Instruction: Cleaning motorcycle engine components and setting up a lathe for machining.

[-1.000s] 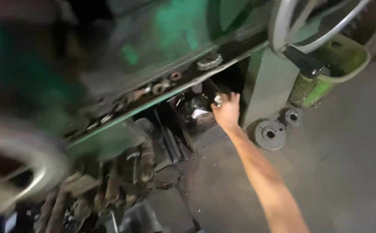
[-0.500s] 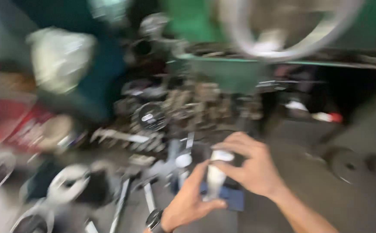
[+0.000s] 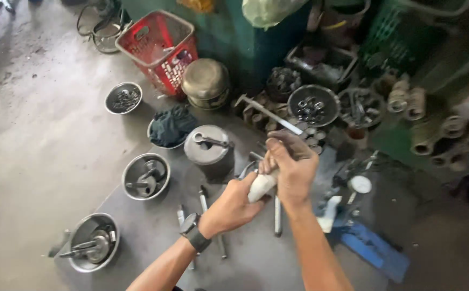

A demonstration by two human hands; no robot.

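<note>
From the head view we see our left hand and right hand both clenched around a pale cylindrical part, held between them above the grey floor. Just beyond the grip stands a lidded metal pot; left of it lie steel bowls of parts.

A grey concrete floor carries everything, with a darker grey mat laid on it. On the mat sit round metal bowls holding machine parts, a lidded metal tin and loose steel rods. Directly on the floor stand a red plastic basket, a small bowl of bits and a blue clamp-like tool.
</note>
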